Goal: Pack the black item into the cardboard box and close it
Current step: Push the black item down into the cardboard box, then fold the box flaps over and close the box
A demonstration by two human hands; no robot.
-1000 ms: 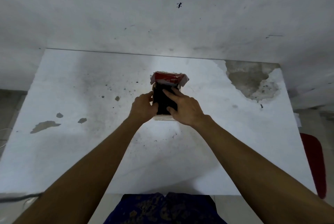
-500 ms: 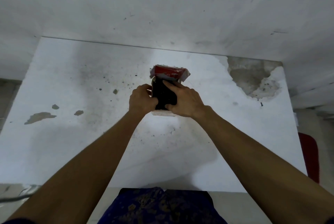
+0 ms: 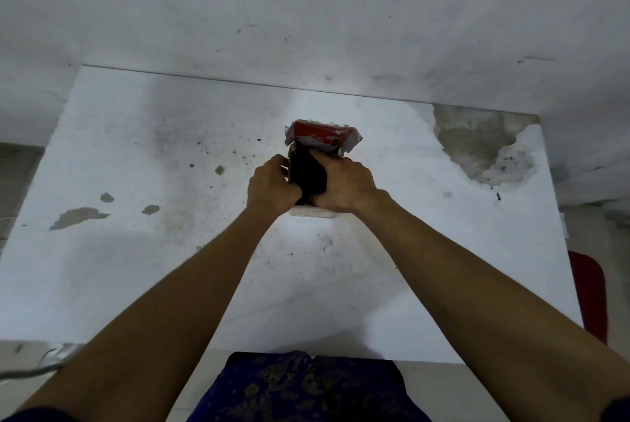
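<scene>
The right hand point(image 3: 344, 183) is clamped on the black item point(image 3: 308, 174), its fingers wrapped over the item's right flank and far end, thumb across the near end. The left hand point(image 3: 272, 188) closes on the opposite flank, thumb pressing the near left corner; whether its fingers also grip the wall of the cardboard box point(image 3: 315, 213) I cannot tell.

The black item sits in the mouth of the box, at the middle of the white counter point(image 3: 136, 268), with both hands flanking it: left hand at its 9 o'clock, right hand at its 3 o'clock. Its long axis runs from 6 to 12 o'clock, straight away from the person, in line with the box opening beneath it. Only a pale strip of the box shows, at the item's 6 o'clock.

The red lid flap point(image 3: 322, 135) stands open at the item's 12 o'clock, just beyond the right fingertips, with small side tabs splayed out.

My judgement: the item looks not fully seated. Pressing should go downward, and then the flap must fold from 12 toward 6 o'clock. The right hand, nearer the flap, is the better placed to pull it over.
</scene>
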